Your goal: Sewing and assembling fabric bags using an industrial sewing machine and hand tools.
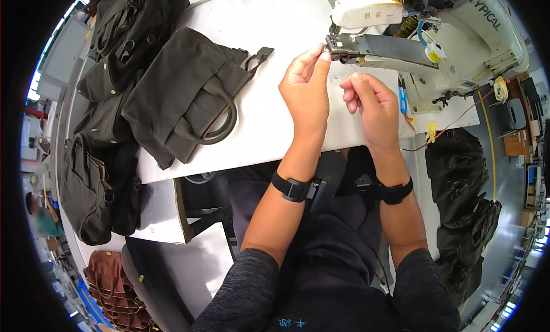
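Observation:
My left hand (pixel 309 89) is raised to the free end of the sewing machine's narrow arm (pixel 395 48). Its thumb and forefinger pinch together at the metal parts (pixel 342 47) there; whatever is between them is too small to make out. Just below the arm, my right hand (pixel 375 106) has its fingers curled in, thumb tip against the forefinger. Anything in that pinch is hidden or too fine to see. To the left of my hands a dark olive handbag (pixel 183 94) lies on the white table (pixel 252 134), its rounded handles toward me.
More dark bags (pixel 100 183) are heaped along the left edge. Blue-handled snips (pixel 403 97) lie by the machine, near yellow thread (pixel 431 131). Dark bags (pixel 458 200) hang or lie in a row at right. Reddish-brown bags (pixel 112 280) are stacked lower left.

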`<move>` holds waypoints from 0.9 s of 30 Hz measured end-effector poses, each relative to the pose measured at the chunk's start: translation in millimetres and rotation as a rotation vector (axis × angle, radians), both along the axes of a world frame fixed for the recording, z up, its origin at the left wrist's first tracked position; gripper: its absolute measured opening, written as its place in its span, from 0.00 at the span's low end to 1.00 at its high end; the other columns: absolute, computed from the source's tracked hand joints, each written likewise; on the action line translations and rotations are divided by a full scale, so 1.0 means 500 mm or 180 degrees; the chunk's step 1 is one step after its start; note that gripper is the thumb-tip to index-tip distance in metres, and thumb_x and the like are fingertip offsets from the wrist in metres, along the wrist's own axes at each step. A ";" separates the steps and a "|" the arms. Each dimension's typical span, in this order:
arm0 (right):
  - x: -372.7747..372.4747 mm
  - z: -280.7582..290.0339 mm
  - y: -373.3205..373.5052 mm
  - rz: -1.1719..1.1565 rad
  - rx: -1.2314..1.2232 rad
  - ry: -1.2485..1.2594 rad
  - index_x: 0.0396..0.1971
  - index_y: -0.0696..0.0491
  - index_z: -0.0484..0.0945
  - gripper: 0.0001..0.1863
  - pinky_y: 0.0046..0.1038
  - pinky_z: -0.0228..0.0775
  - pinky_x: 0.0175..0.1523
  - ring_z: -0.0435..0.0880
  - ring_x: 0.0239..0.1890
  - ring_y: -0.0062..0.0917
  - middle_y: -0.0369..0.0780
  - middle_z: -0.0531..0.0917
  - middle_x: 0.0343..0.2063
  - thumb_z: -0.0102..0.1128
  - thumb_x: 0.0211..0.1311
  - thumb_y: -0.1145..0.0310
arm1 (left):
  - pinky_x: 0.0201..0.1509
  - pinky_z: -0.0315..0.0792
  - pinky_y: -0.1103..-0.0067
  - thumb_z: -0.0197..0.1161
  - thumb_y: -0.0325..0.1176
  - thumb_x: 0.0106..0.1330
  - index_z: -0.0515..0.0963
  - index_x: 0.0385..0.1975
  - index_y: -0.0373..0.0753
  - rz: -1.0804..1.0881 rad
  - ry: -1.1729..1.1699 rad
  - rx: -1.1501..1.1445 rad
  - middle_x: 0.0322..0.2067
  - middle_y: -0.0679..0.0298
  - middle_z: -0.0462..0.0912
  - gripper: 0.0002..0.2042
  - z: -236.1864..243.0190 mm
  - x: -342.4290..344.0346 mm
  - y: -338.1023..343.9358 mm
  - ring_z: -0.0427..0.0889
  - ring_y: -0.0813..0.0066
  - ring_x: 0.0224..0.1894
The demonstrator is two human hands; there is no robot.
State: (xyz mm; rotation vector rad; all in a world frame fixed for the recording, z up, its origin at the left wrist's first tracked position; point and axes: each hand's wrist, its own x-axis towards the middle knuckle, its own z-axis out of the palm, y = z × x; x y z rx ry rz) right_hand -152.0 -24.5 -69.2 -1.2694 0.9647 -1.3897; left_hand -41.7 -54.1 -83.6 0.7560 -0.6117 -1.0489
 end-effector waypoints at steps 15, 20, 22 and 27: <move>-0.020 -0.001 -0.005 -0.0106 0.0113 0.0074 0.36 0.59 0.85 0.14 0.16 0.65 0.31 0.72 0.25 0.12 0.33 0.80 0.25 0.56 0.76 0.65 | 0.68 0.70 0.72 0.50 0.22 0.75 0.69 0.68 0.28 0.0453 -0.1078 -0.0569 0.63 0.47 0.77 0.22 -0.040 -0.051 0.036 0.76 0.62 0.66; -0.015 -0.006 -0.019 -0.0071 0.0022 0.0181 0.35 0.59 0.85 0.14 0.16 0.65 0.31 0.72 0.25 0.12 0.33 0.80 0.24 0.57 0.76 0.66 | 0.65 0.73 0.70 0.50 0.24 0.75 0.68 0.68 0.27 0.0229 -0.1313 -0.0500 0.66 0.43 0.73 0.22 -0.030 -0.036 0.042 0.78 0.57 0.64; -0.015 -0.012 -0.021 -0.0107 -0.0009 0.0363 0.35 0.59 0.85 0.14 0.16 0.65 0.31 0.72 0.25 0.11 0.32 0.80 0.24 0.57 0.75 0.66 | 0.57 0.78 0.72 0.54 0.26 0.75 0.72 0.64 0.28 -0.0066 -0.1171 -0.0396 0.62 0.46 0.76 0.19 -0.023 -0.024 0.048 0.81 0.62 0.59; -0.012 0.023 0.005 -0.0079 -0.0187 0.1201 0.36 0.58 0.85 0.13 0.18 0.66 0.32 0.73 0.27 0.12 0.32 0.80 0.24 0.57 0.75 0.65 | 0.38 0.75 0.83 0.64 0.33 0.73 0.79 0.47 0.31 0.0660 -0.1945 -0.0257 0.42 0.59 0.84 0.12 0.019 0.045 0.045 0.82 0.78 0.41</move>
